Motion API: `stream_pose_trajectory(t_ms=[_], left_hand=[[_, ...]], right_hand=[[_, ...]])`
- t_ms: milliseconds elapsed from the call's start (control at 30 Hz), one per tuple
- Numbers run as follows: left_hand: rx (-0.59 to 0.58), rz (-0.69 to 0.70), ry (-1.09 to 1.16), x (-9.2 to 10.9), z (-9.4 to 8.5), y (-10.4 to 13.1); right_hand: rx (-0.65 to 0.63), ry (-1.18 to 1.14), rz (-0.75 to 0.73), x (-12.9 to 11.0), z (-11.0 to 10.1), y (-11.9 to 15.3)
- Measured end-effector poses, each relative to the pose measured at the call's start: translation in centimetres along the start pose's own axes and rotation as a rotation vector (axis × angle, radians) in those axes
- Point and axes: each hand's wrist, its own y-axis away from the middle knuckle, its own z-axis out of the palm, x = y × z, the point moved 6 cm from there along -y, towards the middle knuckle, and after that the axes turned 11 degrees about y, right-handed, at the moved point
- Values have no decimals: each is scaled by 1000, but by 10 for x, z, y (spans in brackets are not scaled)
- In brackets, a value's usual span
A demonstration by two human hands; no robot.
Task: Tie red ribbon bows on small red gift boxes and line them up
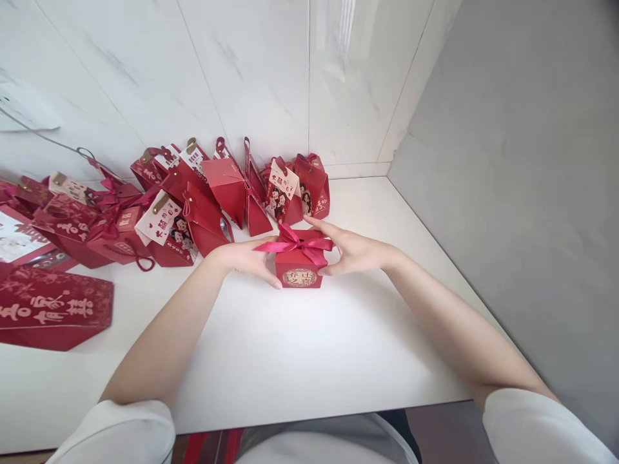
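Note:
A small red gift box (300,274) with a pink ribbon bow (300,245) on top stands upright on the white table (290,361), its round gold emblem facing me. My left hand (249,260) is closed around the box's left side, the thumb near the lower front corner and the other fingers partly hidden behind the bow. My right hand (355,250) holds the right side, thumb by the front edge and index finger reaching past the back. Just behind the box stand more red boxes, one with a white-topped tag (282,190).
Several red gift boxes (164,225) crowd the back and left of the table. A larger red box (55,306) lies at the far left. White marble tiles (261,77) rise behind, a grey panel (522,161) on the right. A thin cable runs at upper left.

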Motion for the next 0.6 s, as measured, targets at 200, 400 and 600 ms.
stream_pose_trajectory(t_ms=[200,400,600], left_hand=[[51,-30,238,-48,2,-24],[290,176,297,-79,10,-41],[416,172,180,-79,8,-42]], right_hand=[[289,-372,-63,38,17,-18],[341,-425,-49,43,39,-24],[374,-371,8,43,38,-23]])
